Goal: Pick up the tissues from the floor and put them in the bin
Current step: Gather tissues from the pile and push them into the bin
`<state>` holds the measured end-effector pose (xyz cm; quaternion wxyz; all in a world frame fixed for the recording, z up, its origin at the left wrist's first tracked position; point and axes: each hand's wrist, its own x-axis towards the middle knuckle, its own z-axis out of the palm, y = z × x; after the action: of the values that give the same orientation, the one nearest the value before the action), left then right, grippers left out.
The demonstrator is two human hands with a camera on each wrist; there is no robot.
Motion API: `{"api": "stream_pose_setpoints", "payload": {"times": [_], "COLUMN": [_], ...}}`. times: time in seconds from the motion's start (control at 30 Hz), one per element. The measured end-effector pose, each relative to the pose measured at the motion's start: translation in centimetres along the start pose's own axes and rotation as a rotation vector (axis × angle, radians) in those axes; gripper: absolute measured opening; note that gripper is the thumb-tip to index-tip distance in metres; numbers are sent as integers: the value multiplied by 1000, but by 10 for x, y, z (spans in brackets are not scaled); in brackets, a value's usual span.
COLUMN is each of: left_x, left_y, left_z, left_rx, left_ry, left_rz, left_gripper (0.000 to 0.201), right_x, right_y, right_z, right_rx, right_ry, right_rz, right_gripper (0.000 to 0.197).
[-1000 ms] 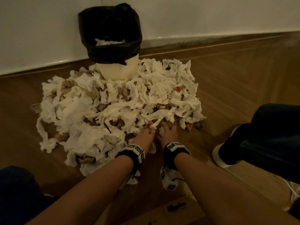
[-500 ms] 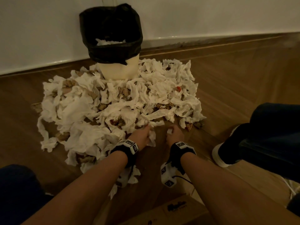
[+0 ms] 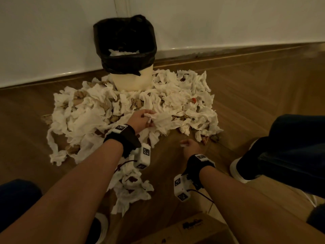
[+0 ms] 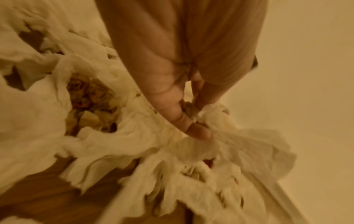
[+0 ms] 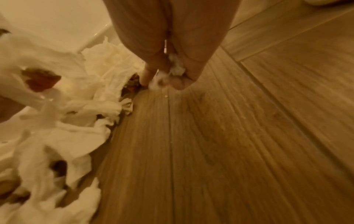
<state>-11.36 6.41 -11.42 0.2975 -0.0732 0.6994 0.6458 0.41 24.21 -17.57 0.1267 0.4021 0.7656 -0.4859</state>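
My left hand [image 3: 140, 120] pinches a crumpled tissue [image 3: 162, 120] between thumb and fingers; it trails rightward from my fingers, over the tissue pile [image 3: 91, 120] on the wood floor [image 3: 255, 95]. Left arm reaches forward, toward the bin [image 3: 131, 80]. My right hand [image 3: 190, 147] is low over bare floor by the pile's near edge, fingers curled on a small tissue scrap [image 5: 177, 68]. The black-lined bin stands against the wall [image 3: 228, 20], pile heaped around its base. Cardboard box [image 3: 193, 229] nearest me, shoe [image 3: 244, 166] right.
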Motion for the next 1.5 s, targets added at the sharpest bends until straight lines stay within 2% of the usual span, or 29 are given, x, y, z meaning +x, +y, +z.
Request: {"api": "stream_pose_setpoints", "payload": {"times": [0.1,0.17,0.27,0.37,0.4,0.47,0.53,0.57,0.67,0.73,0.83,0.9,1.0,1.03,1.13,1.23,1.33,1.5], "left_x": [1,1,-2,-6,-5,-7,-5,-3,-2,-5,-11,-12,-12,-11,1,5,6,2], "left_y": [6,9,12,19,22,31,36,38,44,43,41,40,40,41,42,44,44,50], "left_z": [-4,-7,-14,-20,-22,-23,-24,-26,-31,-34,-41,-48,-53,-54,-57,-57,-55,-48], "left_rx": [-167,-290,-592,-754,-740,-552,-416,-409,-458,-476,-532,-524,-773,-793,-672,-780,-822,-790], "left_ry": [90,127,67,21,15,30,36,31,36,25,32,25,-96,-98,-57,-64,-57,-15], "left_rz": [-43,-77,-157,-102,-93,-99,-53,-21,20,29,41,-25,-172,-180,-170,-185,-189,-186], "left_gripper": [33,31,20,26,24,19,9,10,18,35,23,21,31,36,56,57,67,45], "right_x": [-3,-5,-3,2,3,1,-1,-2,-3,-4,-7,-7,-5,-4,0,5,9,14], "right_y": [-8,-12,-11,-8,-8,-10,-14,-16,-24,-26,-30,-35,-40,-39,-33,-23,-18,-18], "right_z": [4,8,15,23,25,29,29,29,31,32,36,42,50,51,52,51,50,54], "right_rx": [-59,-153,-265,-174,-92,28,64,70,12,-104,-300,-461,-657,-693,-744,-749,-751,-694], "right_ry": [-9,-52,-70,-66,-80,-120,-164,-177,-184,-181,-240,-279,-288,-279,-262,-279,-281,-226], "right_rz": [-49,-91,-145,-134,-115,-69,-50,-48,-78,-135,-270,-391,-492,-492,-467,-454,-453,-451], "right_gripper": [26,27,35,29,27,31,35,35,23,21,38,48,51,51,47,45,43,33]}}
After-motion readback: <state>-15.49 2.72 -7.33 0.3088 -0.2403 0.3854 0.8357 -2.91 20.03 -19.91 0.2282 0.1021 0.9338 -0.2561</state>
